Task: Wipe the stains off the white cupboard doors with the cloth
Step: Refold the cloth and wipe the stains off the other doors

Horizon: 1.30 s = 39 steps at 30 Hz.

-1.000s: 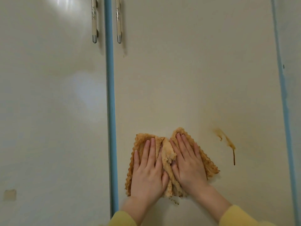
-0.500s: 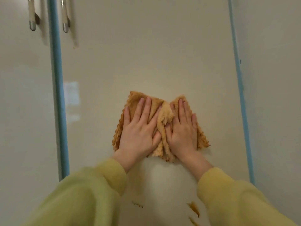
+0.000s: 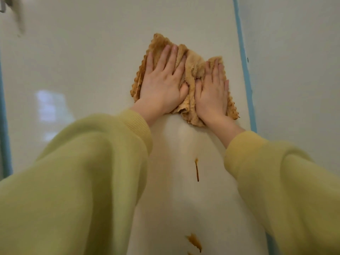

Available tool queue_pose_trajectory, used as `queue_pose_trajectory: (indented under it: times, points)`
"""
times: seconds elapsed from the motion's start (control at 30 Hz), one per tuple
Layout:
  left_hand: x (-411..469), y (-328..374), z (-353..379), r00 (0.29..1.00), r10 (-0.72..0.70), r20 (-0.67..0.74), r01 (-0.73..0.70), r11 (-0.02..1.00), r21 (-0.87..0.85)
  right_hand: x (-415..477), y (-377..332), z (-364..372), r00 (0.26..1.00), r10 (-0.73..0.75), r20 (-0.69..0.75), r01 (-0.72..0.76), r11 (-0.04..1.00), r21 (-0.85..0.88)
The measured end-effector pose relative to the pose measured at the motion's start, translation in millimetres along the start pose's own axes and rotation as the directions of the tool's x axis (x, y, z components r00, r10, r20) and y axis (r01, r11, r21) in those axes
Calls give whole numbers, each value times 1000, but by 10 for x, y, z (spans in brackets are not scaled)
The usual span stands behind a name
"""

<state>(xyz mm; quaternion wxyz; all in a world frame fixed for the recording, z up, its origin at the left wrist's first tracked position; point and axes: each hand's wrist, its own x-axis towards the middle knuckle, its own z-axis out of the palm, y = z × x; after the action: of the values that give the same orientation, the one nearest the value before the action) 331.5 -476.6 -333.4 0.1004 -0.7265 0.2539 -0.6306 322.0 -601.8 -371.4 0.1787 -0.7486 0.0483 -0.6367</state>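
Note:
A tan cloth [image 3: 193, 65] with a scalloped edge lies bunched against the white cupboard door [image 3: 103, 57]. My left hand [image 3: 163, 83] presses flat on its left half, fingers spread upward. My right hand [image 3: 213, 92] presses flat on its right half. A ridge of cloth bulges between the two hands. Below them, between my yellow-green sleeves, a thin brown drip stain [image 3: 196, 169] runs down the door. A larger brown smear [image 3: 194, 242] sits near the bottom edge of the view.
A blue strip [image 3: 244, 67] borders the door on the right, with another white panel [image 3: 298, 70] beyond it. Another blue strip [image 3: 4, 126] runs down the far left. A blurred metal handle [image 3: 3, 5] shows at the top left corner.
Both hands have slid the cloth up and to the right on the door. The view has tilted, so the stains now lie below the hands and my sleeves fill the foreground.

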Motion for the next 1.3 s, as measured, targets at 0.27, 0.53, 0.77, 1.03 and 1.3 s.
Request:
queue_pose_trajectory:
  times: [0.27, 0.53, 0.77, 1.03, 1.3]
  points:
    - [-1090, 575, 209, 996, 90, -28, -93, 990, -109, -1141, 392, 196, 987, -145, -71, 151, 985, 86]
    - [-2778, 805, 324, 907, 362, 213, -328, 927, -180, -3009, 560, 388, 980, -111, 166, 90, 987, 131]
    - [-2795, -146, 95, 936, 283, 209, -275, 959, -68, -2629, -82, 481, 993, -70, 95, 59, 992, 113]
    - [-1906, -1206, -244, 983, 141, 120, -152, 984, 90, -1353, -943, 499, 994, -94, -49, 96, 994, 50]
    - [-1177, -1989, -511, 992, -75, 98, 64, 993, 104, -237, -1745, 279, 978, -190, 84, 186, 981, 53]
